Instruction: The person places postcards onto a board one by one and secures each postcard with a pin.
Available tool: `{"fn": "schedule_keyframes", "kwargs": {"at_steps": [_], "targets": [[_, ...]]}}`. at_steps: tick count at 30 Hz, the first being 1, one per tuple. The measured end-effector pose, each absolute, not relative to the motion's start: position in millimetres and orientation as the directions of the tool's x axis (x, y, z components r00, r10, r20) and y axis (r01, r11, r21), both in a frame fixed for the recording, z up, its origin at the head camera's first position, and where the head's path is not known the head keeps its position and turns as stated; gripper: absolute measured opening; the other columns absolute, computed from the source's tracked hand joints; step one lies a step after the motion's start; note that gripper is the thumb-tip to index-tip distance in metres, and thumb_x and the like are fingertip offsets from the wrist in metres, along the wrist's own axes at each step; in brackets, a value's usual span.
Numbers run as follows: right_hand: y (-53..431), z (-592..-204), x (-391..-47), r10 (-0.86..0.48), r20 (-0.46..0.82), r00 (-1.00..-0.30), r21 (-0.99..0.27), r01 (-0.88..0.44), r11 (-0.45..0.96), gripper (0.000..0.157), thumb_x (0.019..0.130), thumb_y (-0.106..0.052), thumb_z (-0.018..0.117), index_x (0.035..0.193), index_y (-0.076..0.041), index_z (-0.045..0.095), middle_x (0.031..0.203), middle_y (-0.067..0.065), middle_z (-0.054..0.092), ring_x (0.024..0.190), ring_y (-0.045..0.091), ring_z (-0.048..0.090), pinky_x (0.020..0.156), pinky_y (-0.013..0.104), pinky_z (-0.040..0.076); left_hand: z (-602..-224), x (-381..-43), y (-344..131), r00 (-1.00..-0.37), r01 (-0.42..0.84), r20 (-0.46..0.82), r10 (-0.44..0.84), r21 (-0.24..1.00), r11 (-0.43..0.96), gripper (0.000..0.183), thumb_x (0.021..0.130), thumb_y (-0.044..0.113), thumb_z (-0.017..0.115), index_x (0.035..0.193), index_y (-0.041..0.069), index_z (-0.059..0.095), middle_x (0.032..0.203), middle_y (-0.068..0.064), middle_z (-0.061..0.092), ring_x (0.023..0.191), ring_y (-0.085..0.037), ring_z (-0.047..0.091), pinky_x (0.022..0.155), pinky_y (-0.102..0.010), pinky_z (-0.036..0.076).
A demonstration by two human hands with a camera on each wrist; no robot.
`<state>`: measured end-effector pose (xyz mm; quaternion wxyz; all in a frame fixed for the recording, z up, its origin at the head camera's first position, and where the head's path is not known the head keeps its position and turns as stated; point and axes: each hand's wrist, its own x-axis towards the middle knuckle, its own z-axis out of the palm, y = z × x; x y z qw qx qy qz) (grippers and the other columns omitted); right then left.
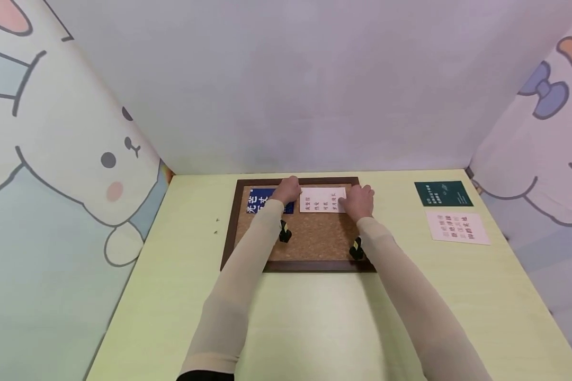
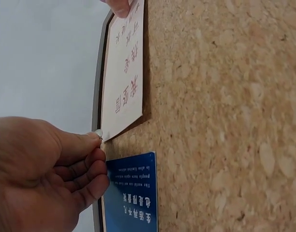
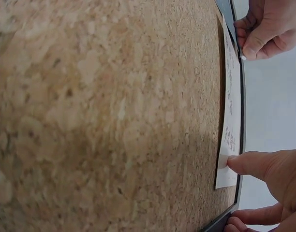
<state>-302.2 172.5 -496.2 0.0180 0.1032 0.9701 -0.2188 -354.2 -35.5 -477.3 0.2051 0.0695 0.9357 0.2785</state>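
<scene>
Plain pale wall [image 1: 286, 90]; cartoon-printed side walls [image 1: 62, 169]; yellowish table [image 1: 314, 323]

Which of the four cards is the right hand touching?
The pale pink card on the corkboard, with the right hand at its right end. The blue card sits to its left; the green card and second pink card lie on the table.

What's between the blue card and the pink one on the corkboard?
Left wrist view: a narrow strip of bare cork; at one end, the left hand pinches a small whitish piece by the pink card's corner.
</scene>
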Motion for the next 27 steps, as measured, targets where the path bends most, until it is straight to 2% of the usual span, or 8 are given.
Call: {"fn": "schedule_keyframes", "kwargs": {"at_steps": [6,12,22,27], "targets": [[171,-496,-301,0.202,-0.077,-0.976,-0.42,0.216,0.881,0.035,0.089,-0.025,0.068,0.071,0.001,0.056,0.106,0.027,0.054,0.101,0.039,0.045,0.091,0.049,0.04,-482,-357,-35,-0.903,-0.002,-0.365,0.228,0.533,0.846,0.022,0.106,0.013,0.038,0.115,0.002,0.053,0.075,-0.005,0.039,0.057,-0.015,0.034,0.057,-0.031,0.035],[172,-497,-301,0.19,-0.063,-0.98,-0.402,0.199,0.894,0.034,0.09,-0.025,0.067,0.073,0.003,0.058,0.105,0.027,0.055,0.101,0.04,0.046,0.092,0.049,0.04,-483,-359,-34,-0.901,-0.022,-0.371,0.224,0.556,0.831,0.028,0.106,0.014,0.037,0.127,0.001,0.049,0.082,-0.007,0.042,0.061,-0.016,0.035,0.061,-0.032,0.036],[171,-500,-303,0.203,-0.067,-0.977,-0.399,0.212,0.892,0.034,0.09,-0.027,0.068,0.078,0.003,0.059,0.104,0.025,0.053,0.1,0.037,0.045,0.091,0.047,0.04,-484,-360,-34,-0.911,-0.039,-0.349,0.22,0.603,0.797,0.028,0.105,0.013,0.042,0.129,0.0,0.046,0.1,-0.013,0.05,0.074,-0.02,0.044,0.069,-0.034,0.039],[171,-499,-301,0.2,-0.06,-0.978,-0.394,0.208,0.895,0.034,0.09,-0.026,0.067,0.083,0.006,0.06,0.105,0.026,0.053,0.101,0.038,0.046,0.091,0.048,0.041,-489,-367,-32,-0.913,-0.059,-0.361,0.189,0.577,0.814,0.026,0.105,0.012,0.039,0.127,0.001,0.047,0.095,-0.012,0.048,0.069,-0.019,0.041,0.065,-0.033,0.038]]}}
